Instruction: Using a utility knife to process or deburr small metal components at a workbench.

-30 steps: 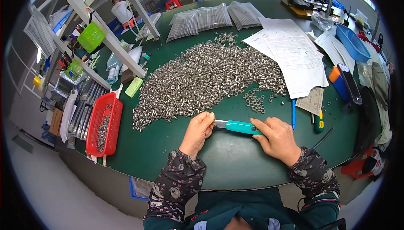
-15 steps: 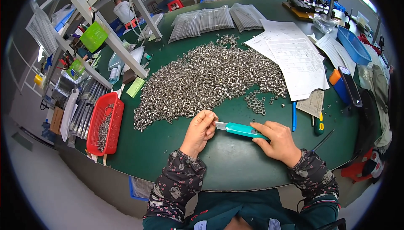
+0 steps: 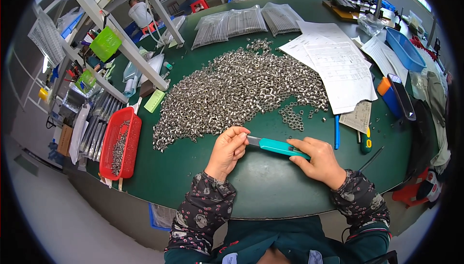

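- Grasping the teal utility knife, the right hand clenches its handle above the green bench.
- The left hand pinches the blade end with its fingers.
- A heap of small metal rings lies just beyond.

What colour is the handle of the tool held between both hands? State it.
Teal handle, with a grey metal tip toward the left hand; seen in the head view.
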`<state>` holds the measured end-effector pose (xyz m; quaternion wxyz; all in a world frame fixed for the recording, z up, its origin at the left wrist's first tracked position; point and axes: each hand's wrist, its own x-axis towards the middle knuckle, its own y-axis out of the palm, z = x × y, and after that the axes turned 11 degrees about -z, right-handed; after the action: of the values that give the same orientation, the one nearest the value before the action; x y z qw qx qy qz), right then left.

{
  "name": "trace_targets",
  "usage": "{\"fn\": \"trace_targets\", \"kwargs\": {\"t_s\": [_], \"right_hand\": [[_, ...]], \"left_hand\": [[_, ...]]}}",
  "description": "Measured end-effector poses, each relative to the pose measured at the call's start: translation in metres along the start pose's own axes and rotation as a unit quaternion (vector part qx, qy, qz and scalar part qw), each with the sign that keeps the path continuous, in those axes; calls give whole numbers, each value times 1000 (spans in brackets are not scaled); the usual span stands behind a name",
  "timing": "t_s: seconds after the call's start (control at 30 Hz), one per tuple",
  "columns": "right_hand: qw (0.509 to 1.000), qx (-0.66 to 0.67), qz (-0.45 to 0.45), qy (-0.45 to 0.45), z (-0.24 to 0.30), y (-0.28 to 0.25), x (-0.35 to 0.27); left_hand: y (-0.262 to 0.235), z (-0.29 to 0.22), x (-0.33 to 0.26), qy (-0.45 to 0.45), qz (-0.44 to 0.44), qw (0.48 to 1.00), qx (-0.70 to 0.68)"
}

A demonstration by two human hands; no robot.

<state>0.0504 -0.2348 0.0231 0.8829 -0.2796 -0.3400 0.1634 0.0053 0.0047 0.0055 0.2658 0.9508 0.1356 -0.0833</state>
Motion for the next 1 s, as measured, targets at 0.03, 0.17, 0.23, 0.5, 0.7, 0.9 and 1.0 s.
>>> {"fn": "trace_targets", "kwargs": {"t_s": [0.03,0.17,0.23,0.5,0.7,0.9,1.0], "right_hand": [[1000,13,8,13,-1,0,0],[999,24,27,30,0,-2,0],[1000,5,18,22,2,-2,0],[996,-75,-25,-47,6,-2,0],[991,-98,-38,-83,5,-1,1],[990,-99,-37,-93,7,-3,1],[990,-95,-35,-94,7,-5,2]], "left_hand": [[-1,1,0,4,7,1000,9],[-1,3,0,12,1,1000,28],[-1,4,0,17,-3,999,40],[0,3,-1,19,-12,998,66],[-1,1,-2,13,-26,994,102],[0,-3,-4,8,-28,990,138],[2,-4,-3,0,-39,989,144]]}}
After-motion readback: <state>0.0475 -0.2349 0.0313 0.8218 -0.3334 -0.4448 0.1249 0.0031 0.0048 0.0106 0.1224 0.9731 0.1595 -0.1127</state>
